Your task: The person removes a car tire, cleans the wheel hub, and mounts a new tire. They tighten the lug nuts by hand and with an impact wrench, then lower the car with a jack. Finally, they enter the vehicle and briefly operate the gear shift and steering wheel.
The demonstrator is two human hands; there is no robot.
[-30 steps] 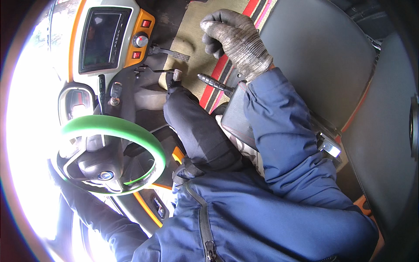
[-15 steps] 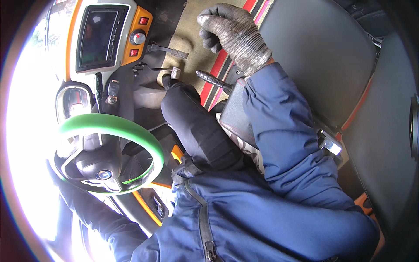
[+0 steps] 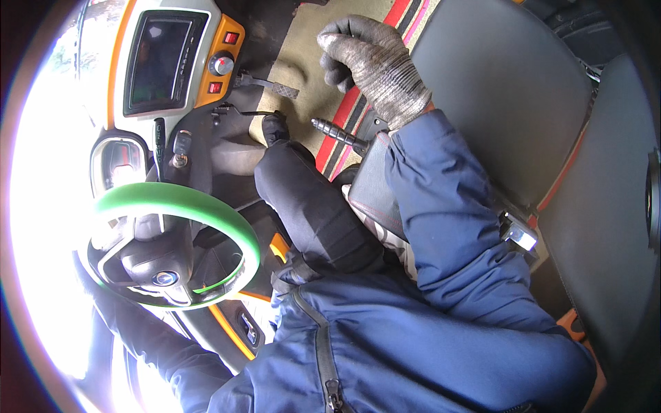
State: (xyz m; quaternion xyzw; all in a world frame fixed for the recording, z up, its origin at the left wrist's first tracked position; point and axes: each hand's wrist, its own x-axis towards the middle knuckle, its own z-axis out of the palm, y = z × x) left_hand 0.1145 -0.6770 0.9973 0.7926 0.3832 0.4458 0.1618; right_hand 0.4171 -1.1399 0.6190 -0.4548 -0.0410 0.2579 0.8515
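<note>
My right hand (image 3: 372,65), in a worn grey glove, is raised above the striped floor mat (image 3: 295,67), left of the dark seat (image 3: 502,89). Its fingers are curled in, and nothing shows between them. Just below it, apart from the glove, a black ribbed lever (image 3: 335,132) sticks out ahead of a grey padded box (image 3: 375,189). My left arm (image 3: 151,330) reaches toward the green-rimmed steering wheel (image 3: 186,196); the hand itself is lost behind the wheel and in the glare.
A dash screen (image 3: 160,62) sits beside an orange panel with a round knob (image 3: 221,65) and red switches. A key (image 3: 182,142) stands near the wheel. My dark shoe (image 3: 275,129) is at a pedal, with another pedal (image 3: 282,89) beyond. A metal buckle (image 3: 519,233) lies by the seat.
My right hand has shifted slightly right and toward me, with its fingers still curled. My shoe has moved forward over the nearer pedal, which it now covers.
</note>
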